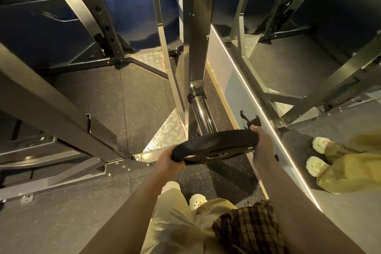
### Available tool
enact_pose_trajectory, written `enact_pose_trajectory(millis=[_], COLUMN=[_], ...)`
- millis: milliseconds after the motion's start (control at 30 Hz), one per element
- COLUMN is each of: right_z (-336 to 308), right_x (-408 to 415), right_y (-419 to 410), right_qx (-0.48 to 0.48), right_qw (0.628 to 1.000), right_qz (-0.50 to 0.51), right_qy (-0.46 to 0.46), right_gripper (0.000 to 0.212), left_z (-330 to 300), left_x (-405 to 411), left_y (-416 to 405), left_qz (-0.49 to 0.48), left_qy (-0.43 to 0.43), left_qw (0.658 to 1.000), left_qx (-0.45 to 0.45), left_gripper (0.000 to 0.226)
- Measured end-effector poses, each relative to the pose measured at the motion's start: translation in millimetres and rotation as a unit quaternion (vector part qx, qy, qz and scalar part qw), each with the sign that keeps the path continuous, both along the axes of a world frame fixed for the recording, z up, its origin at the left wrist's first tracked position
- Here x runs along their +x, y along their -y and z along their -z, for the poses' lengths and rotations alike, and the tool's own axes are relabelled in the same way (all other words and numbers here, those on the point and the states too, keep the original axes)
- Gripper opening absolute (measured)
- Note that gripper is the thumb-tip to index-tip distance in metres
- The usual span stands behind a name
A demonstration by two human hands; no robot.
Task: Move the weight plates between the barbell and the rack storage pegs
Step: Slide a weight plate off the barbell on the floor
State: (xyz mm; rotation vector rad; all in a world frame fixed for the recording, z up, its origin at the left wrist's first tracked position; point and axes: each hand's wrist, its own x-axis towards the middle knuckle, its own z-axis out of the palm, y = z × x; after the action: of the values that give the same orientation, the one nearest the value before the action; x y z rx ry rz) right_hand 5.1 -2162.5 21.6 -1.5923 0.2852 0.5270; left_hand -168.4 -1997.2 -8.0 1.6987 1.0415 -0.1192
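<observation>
Now we hold the weight plate (214,146) at lower centre, left hand (168,161) curled round its near rim, right hand (261,146) flat against its far edge, just before the chrome sleeve (201,113). Misaligning the hole could jam it; it could slip from the flat right palm.

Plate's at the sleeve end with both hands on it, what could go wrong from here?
1. The plate is tilted at the sleeve tip; it could jam rather than slide.
2. The right hand looks flat on the rim, so the plate may slip.
3. The shoes stand below the plate; a drop could hit them.
</observation>
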Motion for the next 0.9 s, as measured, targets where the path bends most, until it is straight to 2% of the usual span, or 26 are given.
enact_pose_trajectory(millis=[233,367,567,733,900], right_z=[-5,-7,6,27,40], right_x=[5,5,-9,-38,-73], right_y=[-10,-5,8,26,27], right_qx=[-0.001,-0.005,-0.011,-0.042,-0.074], right_qw=[1.0,0.999,1.0,0.993,0.98], right_qz=[0.003,-0.036,0.001,0.053,0.004], right_qy=[-0.016,-0.025,-0.023,-0.101,-0.187], right_gripper=[0.018,0.02,0.02,0.016,0.021], left_z=[5,8,13,28,39], left_x=[-5,-5,-9,-43,-95], left_y=[3,3,4,22,35], left_qz=[-0.004,-0.009,0.026,0.033,-0.007], left_qy=[0.007,0.027,0.018,-0.027,-0.074], left_qw=[1.0,1.0,0.999,0.998,0.989], left_qx=[-0.022,0.003,0.017,-0.038,-0.127], left_gripper=[0.048,0.044,0.035,0.037,0.028])
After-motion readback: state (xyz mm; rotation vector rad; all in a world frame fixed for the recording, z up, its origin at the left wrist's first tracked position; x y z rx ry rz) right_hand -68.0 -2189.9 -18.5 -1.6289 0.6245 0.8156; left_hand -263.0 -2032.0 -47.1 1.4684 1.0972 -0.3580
